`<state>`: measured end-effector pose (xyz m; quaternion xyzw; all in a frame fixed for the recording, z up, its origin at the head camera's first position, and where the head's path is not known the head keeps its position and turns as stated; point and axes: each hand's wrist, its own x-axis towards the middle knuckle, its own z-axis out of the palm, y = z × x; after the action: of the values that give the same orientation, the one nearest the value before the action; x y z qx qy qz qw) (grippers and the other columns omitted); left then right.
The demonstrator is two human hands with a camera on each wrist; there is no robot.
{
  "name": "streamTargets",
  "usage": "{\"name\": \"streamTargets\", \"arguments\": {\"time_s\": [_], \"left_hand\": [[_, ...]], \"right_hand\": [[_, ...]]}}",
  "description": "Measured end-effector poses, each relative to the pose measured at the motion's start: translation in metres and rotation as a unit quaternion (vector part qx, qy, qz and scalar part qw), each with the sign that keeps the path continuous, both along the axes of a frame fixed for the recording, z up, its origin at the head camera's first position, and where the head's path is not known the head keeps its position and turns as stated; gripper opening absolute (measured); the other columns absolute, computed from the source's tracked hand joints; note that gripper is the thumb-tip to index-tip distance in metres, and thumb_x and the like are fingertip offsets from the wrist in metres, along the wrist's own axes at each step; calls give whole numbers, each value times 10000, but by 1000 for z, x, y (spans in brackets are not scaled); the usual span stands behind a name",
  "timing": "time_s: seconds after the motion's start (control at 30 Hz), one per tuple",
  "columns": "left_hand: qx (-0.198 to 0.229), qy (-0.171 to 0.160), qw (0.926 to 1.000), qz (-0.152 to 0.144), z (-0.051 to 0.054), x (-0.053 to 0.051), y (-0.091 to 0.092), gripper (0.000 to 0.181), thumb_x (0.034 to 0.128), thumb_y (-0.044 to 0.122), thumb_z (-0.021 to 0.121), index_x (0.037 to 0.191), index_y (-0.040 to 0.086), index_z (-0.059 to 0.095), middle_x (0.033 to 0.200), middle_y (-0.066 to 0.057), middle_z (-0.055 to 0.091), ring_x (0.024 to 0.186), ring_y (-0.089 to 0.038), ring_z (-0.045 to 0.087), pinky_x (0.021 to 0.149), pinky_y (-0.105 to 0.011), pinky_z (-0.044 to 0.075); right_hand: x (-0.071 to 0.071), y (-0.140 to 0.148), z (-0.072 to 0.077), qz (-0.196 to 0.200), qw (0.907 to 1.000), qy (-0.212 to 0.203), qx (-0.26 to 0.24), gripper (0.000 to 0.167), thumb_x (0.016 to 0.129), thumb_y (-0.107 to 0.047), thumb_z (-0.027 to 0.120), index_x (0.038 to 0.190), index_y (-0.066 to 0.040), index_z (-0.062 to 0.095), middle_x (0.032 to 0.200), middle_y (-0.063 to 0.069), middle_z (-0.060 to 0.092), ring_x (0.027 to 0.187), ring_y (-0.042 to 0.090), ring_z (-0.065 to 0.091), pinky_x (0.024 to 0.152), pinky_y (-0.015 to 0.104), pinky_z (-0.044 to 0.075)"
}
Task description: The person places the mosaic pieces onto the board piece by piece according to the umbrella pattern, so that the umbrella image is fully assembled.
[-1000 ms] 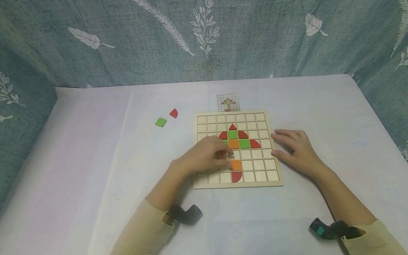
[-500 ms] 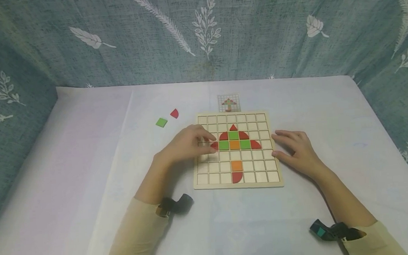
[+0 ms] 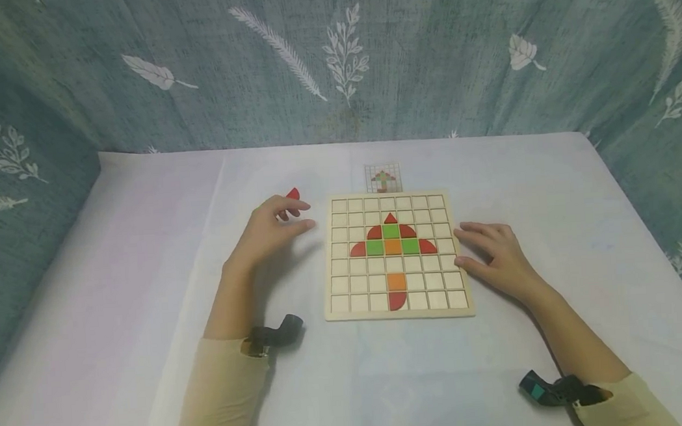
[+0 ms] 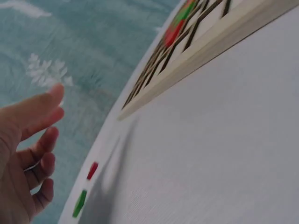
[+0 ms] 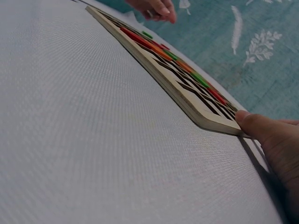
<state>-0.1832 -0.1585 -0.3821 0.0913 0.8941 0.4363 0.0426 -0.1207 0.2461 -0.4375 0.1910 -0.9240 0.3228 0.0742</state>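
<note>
A wooden grid board (image 3: 360, 303) lies on the table, with red, green and orange pieces set in its cells in an arrow-like shape. My left hand (image 3: 268, 227) hovers left of the board, thumb and fingers apart with nothing between them. Just beyond its fingers lies a loose red quarter-circle piece (image 3: 293, 194). A loose green square tile (image 4: 80, 204) shows on the table in the left wrist view; my left hand hides it in the head view. My right hand (image 3: 498, 255) rests at the board's right edge, its thumb and fingertips touching the rim.
A small pattern card (image 3: 382, 178) with a printed grid lies against the board's far edge. Behind the white table (image 3: 420, 364) hangs a blue-green leaf-patterned cloth (image 3: 425, 58). Dark camera mounts sit on both wrists.
My left hand has moved off the board, leftward and away from me, toward the loose pieces. A red quarter-circle stays at the left end of the wide row. My right hand has not moved.
</note>
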Motion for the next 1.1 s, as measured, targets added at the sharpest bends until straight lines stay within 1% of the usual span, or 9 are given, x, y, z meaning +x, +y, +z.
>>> {"name": "streamTargets", "arguments": {"time_s": [0.07,0.2,0.33,0.43,0.5,0.67,0.8,0.9,1.1], "left_hand": [[55,-39,9996,278,-3,-1,-7,390,822,329,718,1155,134,658,1078,-67,582,1001,-235,465,823,-374,386],[69,-16,9975,702,-6,-2,-23,401,837,323,704,1176,115,644,1072,-97,571,959,-238,467,776,-353,385],[22,-44,9954,961,-10,-4,-35,430,851,322,682,1213,96,623,1071,-113,561,926,-237,485,743,-334,404],[-30,-99,9937,1115,-13,-6,-38,476,858,316,672,1264,82,589,1120,-138,551,973,-266,532,771,-354,434],[-173,-79,9922,1228,-17,-9,-38,496,858,293,674,1287,67,569,1146,-160,548,1000,-293,546,799,-375,439],[-839,102,9850,1502,-27,-14,-34,502,869,248,659,1314,44,544,1118,-184,552,994,-316,509,854,-442,419],[-1110,162,9818,1532,-31,-13,-32,456,877,257,643,1273,40,579,1066,-177,559,995,-326,499,918,-497,349],[-1202,241,9822,1423,-32,-13,-32,417,873,267,653,1226,47,614,1056,-173,572,1011,-335,502,944,-523,294],[-1232,424,9843,1194,-33,-11,-32,382,858,258,678,1161,28,647,1055,-179,582,1014,-336,496,943,-530,300]], "right_hand": [[0,1,-1,19,10000,25,4,492,815,-207,725,1258,-48,583,1339,176,497,1168,348,362,902,524,284],[0,2,-3,50,9999,138,28,488,807,-197,730,1250,-46,588,1331,177,503,1159,349,371,898,519,285],[1,2,-3,60,9999,158,11,487,806,-197,732,1246,-47,589,1328,179,503,1155,348,373,893,521,287],[1,1,-3,62,9999,154,-9,486,806,-197,733,1245,-44,590,1326,180,504,1153,347,374,894,522,287],[1,1,-3,54,9999,157,-2,487,806,-198,733,1245,-43,590,1326,180,506,1154,348,375,896,523,288],[0,0,-3,30,9999,154,26,493,807,-210,734,1248,-46,590,1326,177,508,1155,349,377,902,527,291],[0,0,-3,29,9999,145,53,494,811,-221,730,1251,-49,587,1331,172,504,1158,341,375,905,524,295],[0,0,-3,68,9998,169,30,488,813,-217,727,1247,-43,587,1332,176,502,1160,340,374,906,527,296],[1,0,-1,120,9996,237,-28,484,811,-201,729,1242,-31,587,1326,186,503,1154,346,377,902,526,294]]}}
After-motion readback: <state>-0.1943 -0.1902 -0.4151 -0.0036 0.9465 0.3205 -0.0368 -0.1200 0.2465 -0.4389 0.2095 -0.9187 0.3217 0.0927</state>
